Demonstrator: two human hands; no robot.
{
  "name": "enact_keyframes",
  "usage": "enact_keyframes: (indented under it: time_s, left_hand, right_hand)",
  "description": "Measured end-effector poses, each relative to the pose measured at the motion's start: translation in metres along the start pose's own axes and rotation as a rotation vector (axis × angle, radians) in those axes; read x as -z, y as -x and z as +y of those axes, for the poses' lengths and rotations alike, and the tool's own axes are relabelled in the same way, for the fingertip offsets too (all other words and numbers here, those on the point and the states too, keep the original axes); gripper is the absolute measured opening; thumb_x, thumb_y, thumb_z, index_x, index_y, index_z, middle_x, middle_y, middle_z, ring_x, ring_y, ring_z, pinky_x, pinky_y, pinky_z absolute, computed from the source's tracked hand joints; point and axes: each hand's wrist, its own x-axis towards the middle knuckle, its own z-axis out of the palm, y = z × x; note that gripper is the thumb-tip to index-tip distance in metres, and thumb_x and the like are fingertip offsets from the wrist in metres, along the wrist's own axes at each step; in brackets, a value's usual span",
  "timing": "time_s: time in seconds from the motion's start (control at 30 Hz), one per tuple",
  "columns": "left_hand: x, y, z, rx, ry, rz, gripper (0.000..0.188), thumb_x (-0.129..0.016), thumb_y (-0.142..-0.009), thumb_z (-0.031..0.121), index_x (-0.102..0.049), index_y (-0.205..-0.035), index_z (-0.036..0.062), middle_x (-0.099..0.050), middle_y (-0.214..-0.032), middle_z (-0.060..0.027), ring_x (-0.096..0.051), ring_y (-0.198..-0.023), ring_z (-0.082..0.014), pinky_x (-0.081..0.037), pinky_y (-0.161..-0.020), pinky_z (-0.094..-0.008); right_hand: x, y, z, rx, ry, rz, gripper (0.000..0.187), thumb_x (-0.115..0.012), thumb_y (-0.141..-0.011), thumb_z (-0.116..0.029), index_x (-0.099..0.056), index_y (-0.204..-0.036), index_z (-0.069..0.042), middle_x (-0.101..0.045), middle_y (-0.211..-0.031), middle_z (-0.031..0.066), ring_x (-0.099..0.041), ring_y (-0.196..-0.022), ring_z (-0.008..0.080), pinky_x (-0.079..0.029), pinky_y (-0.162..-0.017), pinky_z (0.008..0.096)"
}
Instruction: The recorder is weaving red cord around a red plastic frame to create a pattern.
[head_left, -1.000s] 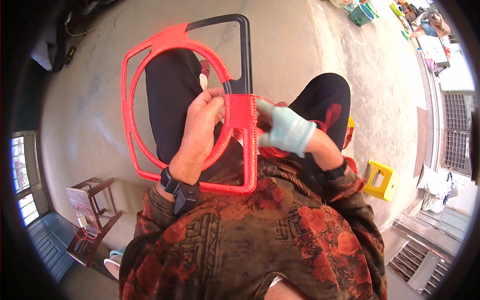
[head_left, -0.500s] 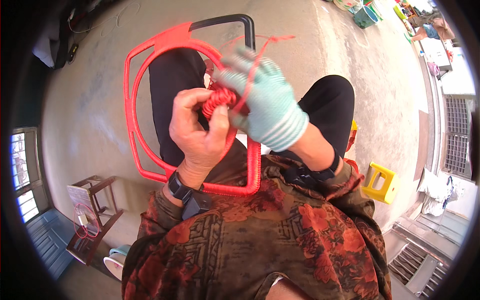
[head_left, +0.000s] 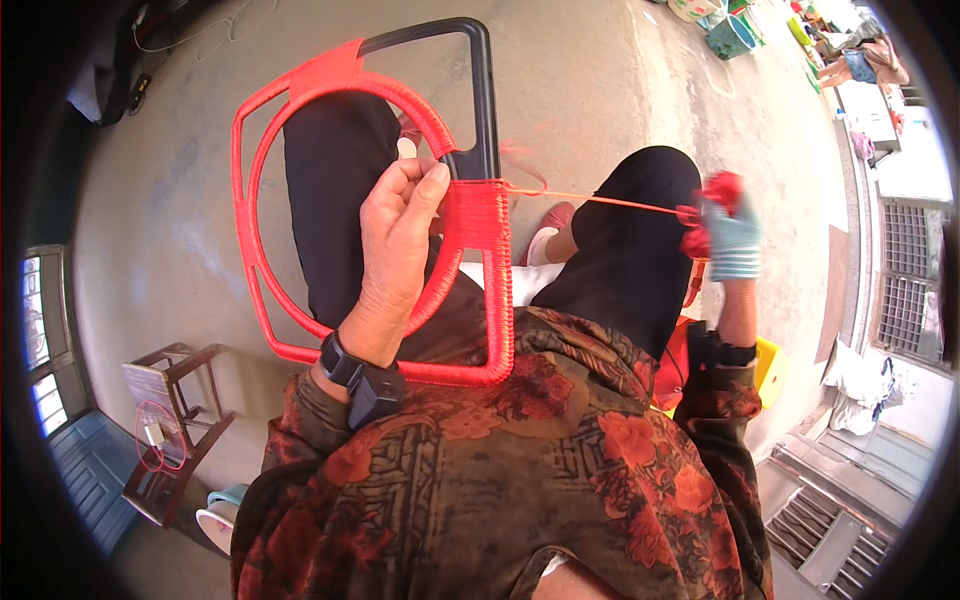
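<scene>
A rounded square frame (head_left: 497,310) with a ring inside it rests over my lap. Red cord is wound tightly round most of it, while its upper right part shows bare black. My left hand (head_left: 396,235) is bare and grips the ring beside the wide wound band at the right, thumb on top. Out to the right, my right hand (head_left: 733,238), in a pale green glove with white stripes, is closed on a bundle of red cord (head_left: 722,190). One strand of cord (head_left: 600,199) runs taut from the wound band to the bundle.
My knees in black trousers (head_left: 640,215) are under and beside the frame. A yellow plastic stool (head_left: 768,372) stands by my right forearm. At the left is a wooden stool (head_left: 165,400) with a pink cord on it, near some basins (head_left: 218,520). A blue-green bucket (head_left: 731,38) stands far right.
My right hand has swung from the frame far to the right, carrying the cord bundle and drawing the strand straight. My left hand no longer holds the coil and now grips the ring.
</scene>
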Motion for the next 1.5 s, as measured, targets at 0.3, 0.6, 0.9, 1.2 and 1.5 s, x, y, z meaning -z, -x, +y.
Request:
enact_keyframes:
  time_s: [0.3, 0.6, 0.9, 1.2, 1.5]
  left_hand:
    - [0.002, 0.005, 0.007, 0.064, 0.139, -0.09, 0.016, -0.06, -0.097, 0.02, -0.059, -0.103, 0.0046, -0.062, -0.085, 0.0009, -0.06, -0.073, -0.0054, -0.051, -0.064, -0.0214]
    - [-0.003, 0.004, 0.009, 0.128, 0.351, -0.209, 0.023, -0.051, -0.1, 0.014, -0.054, -0.119, 0.0008, -0.065, -0.106, -0.0081, -0.065, -0.09, -0.0136, -0.053, -0.081, -0.0304]
    - [-0.007, 0.003, 0.018, 0.206, 0.361, -0.38, 0.04, -0.048, -0.099, 0.022, -0.047, -0.129, -0.0047, -0.059, -0.123, -0.0201, -0.065, -0.09, -0.0217, -0.054, -0.084, -0.0361]
    - [-0.005, -0.001, 0.015, 0.175, 0.391, -0.368, 0.031, -0.044, -0.101, 0.015, -0.051, -0.125, -0.0037, -0.062, -0.122, -0.0174, -0.067, -0.094, -0.0223, -0.054, -0.086, -0.0349]
    - [-0.005, 0.004, 0.016, 0.203, 0.376, -0.307, 0.035, -0.048, -0.099, 0.017, -0.05, -0.128, -0.0027, -0.063, -0.116, -0.0172, -0.066, -0.09, -0.0194, -0.054, -0.083, -0.0307]
  right_hand:
    - [0.062, -0.005, 0.132, -0.546, -0.949, 0.481, 0.02, -0.071, -0.087, -0.025, -0.058, -0.092, -0.01, -0.058, -0.071, 0.0009, -0.058, -0.061, 0.0177, -0.051, -0.061, 0.034]
    - [-0.081, 0.042, -0.094, -0.231, -1.111, -0.802, 0.063, -0.055, -0.097, -0.038, -0.04, -0.14, 0.004, -0.055, -0.068, 0.0018, -0.06, -0.061, 0.0118, -0.051, -0.058, 0.0267]
    - [-0.14, 0.06, -0.104, -0.735, -1.332, -1.25, 0.059, -0.058, -0.09, -0.057, -0.056, -0.115, -0.004, -0.066, -0.083, 0.0169, -0.069, -0.068, 0.0285, -0.059, -0.056, 0.039]
    - [-0.068, 0.036, -0.06, -0.522, -1.233, -0.958, 0.027, -0.062, -0.089, -0.023, -0.058, -0.078, 0.001, -0.066, -0.08, 0.0156, -0.066, -0.068, 0.0228, -0.055, -0.065, 0.0331]
    - [-0.033, 0.02, -0.057, -0.326, -1.934, -0.042, 0.022, -0.059, -0.094, -0.023, -0.058, -0.085, -0.003, -0.067, -0.103, 0.0155, -0.062, -0.098, 0.0287, -0.054, -0.077, 0.0407]
